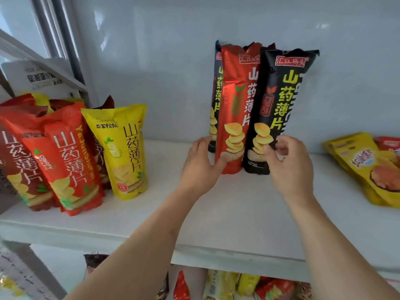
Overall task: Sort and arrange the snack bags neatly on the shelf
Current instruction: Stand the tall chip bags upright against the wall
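Snack bags (255, 109): light, crinkly, slippery, tippy; best held low. Left hand (200, 162) pressing red bag (232, 109), right hand (287, 163) pinching black bag (279, 109).

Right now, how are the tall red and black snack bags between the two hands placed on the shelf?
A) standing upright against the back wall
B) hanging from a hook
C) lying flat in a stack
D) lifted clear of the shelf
A: the tall red bag and the tall black bag stand upright on the shelf at the back wall, with the left hand and right hand at their bases.
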Demonstrator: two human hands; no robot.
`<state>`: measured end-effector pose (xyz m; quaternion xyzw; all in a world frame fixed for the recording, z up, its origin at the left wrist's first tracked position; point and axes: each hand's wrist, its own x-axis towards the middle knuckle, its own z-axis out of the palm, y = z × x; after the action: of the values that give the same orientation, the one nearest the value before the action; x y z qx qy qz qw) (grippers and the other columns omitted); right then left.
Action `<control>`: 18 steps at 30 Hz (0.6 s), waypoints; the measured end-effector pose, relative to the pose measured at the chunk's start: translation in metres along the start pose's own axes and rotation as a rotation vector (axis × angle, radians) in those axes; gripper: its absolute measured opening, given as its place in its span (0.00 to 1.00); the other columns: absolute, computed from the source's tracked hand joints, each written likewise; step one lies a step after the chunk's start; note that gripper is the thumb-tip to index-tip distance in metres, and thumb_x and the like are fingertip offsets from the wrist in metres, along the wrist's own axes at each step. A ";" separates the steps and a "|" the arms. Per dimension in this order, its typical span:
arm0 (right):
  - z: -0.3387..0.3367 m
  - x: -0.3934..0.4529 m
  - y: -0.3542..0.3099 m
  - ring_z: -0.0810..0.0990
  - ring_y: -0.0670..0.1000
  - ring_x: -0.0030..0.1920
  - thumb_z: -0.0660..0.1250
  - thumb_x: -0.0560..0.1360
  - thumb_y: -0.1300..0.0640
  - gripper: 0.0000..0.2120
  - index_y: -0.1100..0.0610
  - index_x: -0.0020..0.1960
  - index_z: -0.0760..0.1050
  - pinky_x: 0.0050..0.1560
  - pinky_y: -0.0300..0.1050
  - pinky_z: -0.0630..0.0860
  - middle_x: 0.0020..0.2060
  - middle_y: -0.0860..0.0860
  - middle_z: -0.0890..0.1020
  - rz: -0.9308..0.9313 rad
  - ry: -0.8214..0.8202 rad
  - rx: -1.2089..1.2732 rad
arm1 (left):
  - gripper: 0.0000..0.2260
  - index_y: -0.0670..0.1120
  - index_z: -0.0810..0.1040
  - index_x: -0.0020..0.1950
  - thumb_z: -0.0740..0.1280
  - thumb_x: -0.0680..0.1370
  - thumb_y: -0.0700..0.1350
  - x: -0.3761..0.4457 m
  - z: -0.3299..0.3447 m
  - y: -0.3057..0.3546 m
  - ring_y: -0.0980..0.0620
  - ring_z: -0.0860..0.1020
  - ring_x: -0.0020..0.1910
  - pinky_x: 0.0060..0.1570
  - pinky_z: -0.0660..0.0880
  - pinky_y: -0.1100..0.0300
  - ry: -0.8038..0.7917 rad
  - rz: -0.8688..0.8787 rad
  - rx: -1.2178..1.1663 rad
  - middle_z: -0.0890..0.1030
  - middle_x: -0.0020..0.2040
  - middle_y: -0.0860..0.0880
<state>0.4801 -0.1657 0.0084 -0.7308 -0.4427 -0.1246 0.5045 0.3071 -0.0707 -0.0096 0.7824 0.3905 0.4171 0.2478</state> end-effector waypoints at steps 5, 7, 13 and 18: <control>0.005 0.033 0.029 0.69 0.52 0.70 0.72 0.72 0.40 0.39 0.53 0.75 0.61 0.64 0.48 0.70 0.68 0.51 0.69 0.186 -0.042 0.213 | 0.35 0.51 0.61 0.78 0.74 0.76 0.54 0.021 0.032 0.015 0.62 0.65 0.62 0.58 0.65 0.62 -0.031 -0.160 -0.281 0.65 0.62 0.60; 0.014 0.042 0.038 0.67 0.51 0.72 0.73 0.69 0.36 0.46 0.51 0.78 0.56 0.66 0.51 0.72 0.73 0.52 0.66 0.233 -0.111 0.281 | 0.37 0.54 0.61 0.76 0.77 0.73 0.54 0.028 0.042 0.014 0.61 0.69 0.62 0.58 0.69 0.61 -0.035 -0.184 -0.327 0.68 0.63 0.61; 0.038 0.054 0.058 0.77 0.48 0.61 0.73 0.62 0.31 0.40 0.44 0.69 0.66 0.59 0.54 0.78 0.63 0.47 0.76 0.224 -0.183 0.353 | 0.35 0.57 0.68 0.71 0.81 0.69 0.53 0.043 0.064 0.000 0.66 0.78 0.59 0.62 0.77 0.57 -0.006 -0.195 -0.407 0.79 0.63 0.59; 0.046 0.055 0.064 0.79 0.49 0.59 0.76 0.64 0.37 0.36 0.44 0.67 0.67 0.55 0.52 0.78 0.60 0.45 0.78 0.225 -0.198 0.374 | 0.29 0.62 0.67 0.67 0.78 0.72 0.51 0.050 0.066 -0.007 0.63 0.77 0.58 0.59 0.76 0.59 -0.022 -0.232 -0.420 0.77 0.58 0.65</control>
<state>0.5494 -0.1040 -0.0187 -0.6781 -0.4210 0.0890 0.5959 0.3771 -0.0302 -0.0268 0.6679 0.3797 0.4494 0.4559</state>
